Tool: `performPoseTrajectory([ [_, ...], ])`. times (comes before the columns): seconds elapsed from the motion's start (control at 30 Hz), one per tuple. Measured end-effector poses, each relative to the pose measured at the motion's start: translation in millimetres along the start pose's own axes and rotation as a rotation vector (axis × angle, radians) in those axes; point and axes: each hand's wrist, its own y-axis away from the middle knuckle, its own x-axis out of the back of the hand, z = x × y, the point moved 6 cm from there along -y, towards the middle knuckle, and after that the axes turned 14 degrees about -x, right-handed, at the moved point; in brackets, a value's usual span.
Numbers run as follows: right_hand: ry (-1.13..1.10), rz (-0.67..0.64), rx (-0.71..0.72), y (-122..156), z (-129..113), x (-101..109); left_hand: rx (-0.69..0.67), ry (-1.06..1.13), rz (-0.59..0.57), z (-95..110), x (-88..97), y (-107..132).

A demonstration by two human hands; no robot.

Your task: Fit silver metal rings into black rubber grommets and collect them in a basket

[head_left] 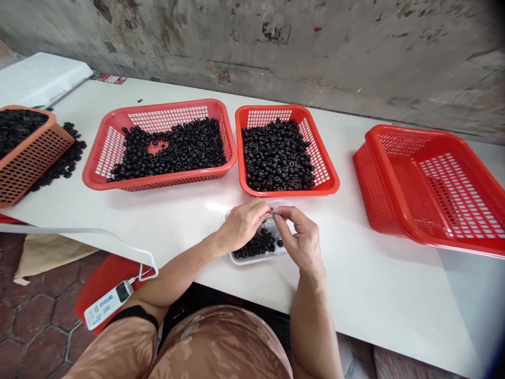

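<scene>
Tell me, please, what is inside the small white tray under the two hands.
Small black rings and something shiny lie in the tray. The left hand and right hand hide the rest.

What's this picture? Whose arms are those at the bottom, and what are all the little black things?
This picture comes from a camera worn on a person's head, looking down, so those arms are the person's own. The left hand and right hand meet above a small white tray. Their fingertips pinch a tiny shiny piece, too small to make out. The tray holds small black round pieces. More of them fill a wide red basket and a narrower red basket on the white table. An orange basket sits at the left with more black pieces, and stacked red baskets sit at the right.
</scene>
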Motion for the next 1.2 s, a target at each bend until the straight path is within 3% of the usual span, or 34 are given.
performPoseTrajectory([
  [0.27, -0.05, -0.044, -0.019, 2.3, 3.4, -0.4, 0.053, 0.169, -0.003, -0.9, 1.4, -2.4],
  [0.47, -0.067, -0.041, -0.01, 1.8, 0.8, 1.7, 0.261, 0.399, -0.015, -10.0, 5.0, -2.6],
  [0.6, -0.079, -0.016, -0.009, 2.0, 1.5, 0.9, 0.384, 0.632, -0.014, -15.2, -2.9, 1.8],
  [0.77, -0.101, 0.046, -0.167, 2.5, 15.0, 2.2, 0.515, 0.96, 0.121, -25.0, -10.1, 5.4],
  [0.87, -0.11, 0.034, -0.178, 3.2, 16.5, 1.6, 0.519, 1.065, 0.212, -29.2, -7.0, 3.9],
  [1.0, -0.098, 0.008, -0.137, 3.2, 14.2, 0.0, 0.47, 1.045, 0.247, -30.3, -5.0, 3.1],
  [1.2, -0.034, 0.063, -0.082, 2.6, 9.0, 0.7, 0.389, 0.761, 0.28, -27.5, -1.5, 6.0],
])
